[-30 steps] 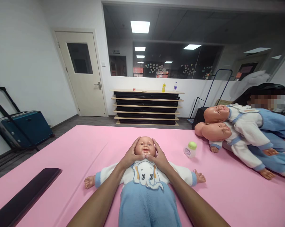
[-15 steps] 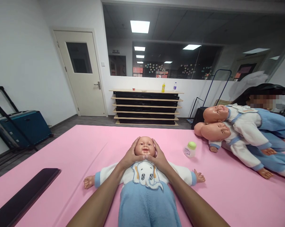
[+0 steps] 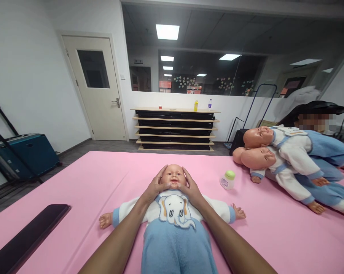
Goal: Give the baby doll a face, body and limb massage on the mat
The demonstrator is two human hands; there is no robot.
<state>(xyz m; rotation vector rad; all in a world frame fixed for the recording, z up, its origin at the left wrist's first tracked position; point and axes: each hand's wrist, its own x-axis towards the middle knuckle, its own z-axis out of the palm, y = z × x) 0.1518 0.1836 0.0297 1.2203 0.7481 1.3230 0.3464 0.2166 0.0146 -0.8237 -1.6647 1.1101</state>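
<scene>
A baby doll [image 3: 176, 243] in a white top with an elephant front and blue trousers lies on its back on the pink padded table top [image 3: 109, 171], arms spread sideways. Around its head are both my hands. My left hand [image 3: 154, 189] cups the left side of the face, with the thumb by the mouth and chin. My right hand [image 3: 193, 190] mirrors it on the other side, fingers along the cheek and temple and thumb beside the chin. To the right of the doll stands a small white jar [image 3: 227, 181] with a green lid.
More dolls [image 3: 292, 156] lie piled at the right, with a person in a dark cap [image 3: 314, 110] behind them. A long dark flat object [image 3: 32, 236] rests at the left. Beyond the table are a blue suitcase [image 3: 26, 156] and a low shelf [image 3: 174, 127] with bottles.
My thumbs have moved apart, from together below the chin to the sides of the mouth and chin. The fingers stay along the head. The view has shifted slightly.
</scene>
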